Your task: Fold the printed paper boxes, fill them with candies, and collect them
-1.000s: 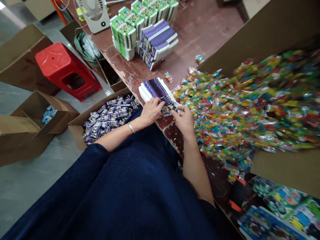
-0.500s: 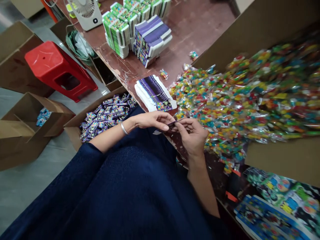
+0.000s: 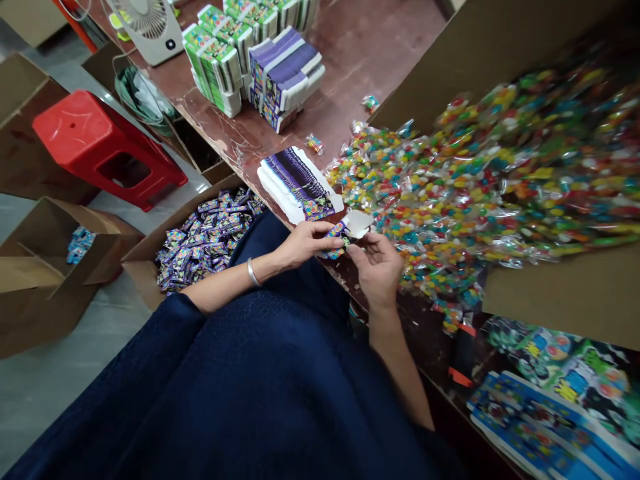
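Note:
A small purple candy box (image 3: pixel 339 231) with its white end flaps spread is held between both hands at the table edge. My left hand (image 3: pixel 305 245), with a silver bangle at the wrist, is closed around the box's left part. The fingers of my right hand (image 3: pixel 376 267) pinch its right end near the flaps. Just beyond lies a fanned stack of flat purple cartons (image 3: pixel 299 183). To the right spreads a big heap of clear packets of colourful candy (image 3: pixel 450 193). Whether anything is inside the box, I cannot tell.
Banded purple cartons (image 3: pixel 285 70) and green cartons (image 3: pixel 213 67) stand at the back beside a white fan (image 3: pixel 150 30). At left, a cardboard box holds many filled purple boxes (image 3: pixel 205 237), near a red stool (image 3: pixel 100 147). Printed blue sheets (image 3: pixel 530 420) lie lower right.
The box between my hands, flat and dark before, is now opened out with its white flaps showing. The whole view has shifted slightly.

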Motion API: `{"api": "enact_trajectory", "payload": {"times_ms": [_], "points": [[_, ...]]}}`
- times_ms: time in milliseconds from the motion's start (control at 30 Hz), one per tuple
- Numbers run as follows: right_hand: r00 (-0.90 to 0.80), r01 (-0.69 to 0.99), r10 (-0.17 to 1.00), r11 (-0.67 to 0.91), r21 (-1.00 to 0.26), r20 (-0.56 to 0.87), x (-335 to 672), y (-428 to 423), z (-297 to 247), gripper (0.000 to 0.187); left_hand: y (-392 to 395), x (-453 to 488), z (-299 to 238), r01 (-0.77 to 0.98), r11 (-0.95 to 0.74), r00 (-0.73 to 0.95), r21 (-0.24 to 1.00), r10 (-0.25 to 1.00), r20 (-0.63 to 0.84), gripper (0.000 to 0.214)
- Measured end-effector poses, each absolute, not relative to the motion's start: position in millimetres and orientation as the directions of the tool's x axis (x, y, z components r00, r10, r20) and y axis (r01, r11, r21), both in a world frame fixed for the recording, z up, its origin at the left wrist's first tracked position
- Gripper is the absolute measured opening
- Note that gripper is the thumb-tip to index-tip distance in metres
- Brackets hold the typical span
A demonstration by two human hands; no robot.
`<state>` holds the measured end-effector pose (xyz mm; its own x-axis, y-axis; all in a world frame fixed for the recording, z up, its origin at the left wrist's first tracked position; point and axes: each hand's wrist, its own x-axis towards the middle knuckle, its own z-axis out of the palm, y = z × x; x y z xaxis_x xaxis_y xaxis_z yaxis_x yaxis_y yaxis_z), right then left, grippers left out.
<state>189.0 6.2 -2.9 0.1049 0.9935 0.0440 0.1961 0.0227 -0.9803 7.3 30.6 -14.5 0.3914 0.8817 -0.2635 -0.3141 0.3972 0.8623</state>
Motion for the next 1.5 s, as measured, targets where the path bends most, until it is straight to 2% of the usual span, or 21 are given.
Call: {"api": "enact_trajectory", "payload": {"times_ms": [100,200,267,333,433,533,667,867,1000,1100,1233,1367,1500], "points": [[0.18,0.209,0.982,0.022,-0.978,0.061,177,1,-13,0.03,23,16,-23,-0.285,0.294,0.235,0.912,0.944,-0.231,0.048],[0.266,0.218,0.957,0.054,-0.974,0.113,171,3,-21,0.029,16,19,-30,-0.229,0.092,0.061,0.969,0.995,-0.08,0.05],[0.31,0.204,0.936,0.104,-0.973,0.165,169,6,-28,0.035,14,19,-34,-0.179,-0.021,0.039,0.984,0.999,0.029,0.058],[0.333,0.215,0.917,0.153,-0.965,0.22,168,9,-36,0.042,12,16,-38,-0.129,-0.069,0.115,0.989,0.99,0.084,0.063],[0.31,0.273,0.91,0.191,-0.943,0.274,168,10,-44,0.04,14,9,-39,-0.118,-0.07,0.255,0.991,0.962,0.098,0.056],[0.225,0.323,0.924,0.228,-0.919,0.308,172,8,-47,0.032,20,1,-35,-0.171,-0.045,0.356,0.984,0.928,0.104,0.038],[0.137,0.357,0.933,0.268,-0.895,0.334,176,8,-45,0.025,22,-4,-26,-0.123,-0.027,0.412,0.992,0.908,0.076,0.022],[0.205,0.123,0.945,0.234,-0.965,0.255,169,13,-38,0.026,17,-1,-24,-0.149,0.03,0.327,0.988,0.945,0.02,0.035],[0.131,0.159,0.959,0.23,-0.96,0.251,168,15,-28,0.019,17,-4,-24,-0.172,0.079,0.302,0.982,0.953,-0.024,0.042],[0.156,0.158,0.965,0.184,-0.97,0.209,168,16,-24,0.021,18,-7,-20,-0.159,0.103,0.291,0.982,0.955,-0.053,0.039],[0.279,0.099,0.953,0.093,-0.991,0.118,167,18,-29,0.026,18,-8,-18,-0.107,0.048,0.323,0.993,0.946,-0.011,0.036],[0.308,0.007,0.951,0.035,-0.999,0.036,166,20,-37,0.029,17,-9,-20,-0.062,-0.023,0.338,0.998,0.94,0.043,0.036],[0.366,0.009,0.927,0.087,-0.996,0.084,164,18,-40,0.033,16,-9,-20,-0.034,-0.08,0.348,0.996,0.933,0.087,0.034]]}}
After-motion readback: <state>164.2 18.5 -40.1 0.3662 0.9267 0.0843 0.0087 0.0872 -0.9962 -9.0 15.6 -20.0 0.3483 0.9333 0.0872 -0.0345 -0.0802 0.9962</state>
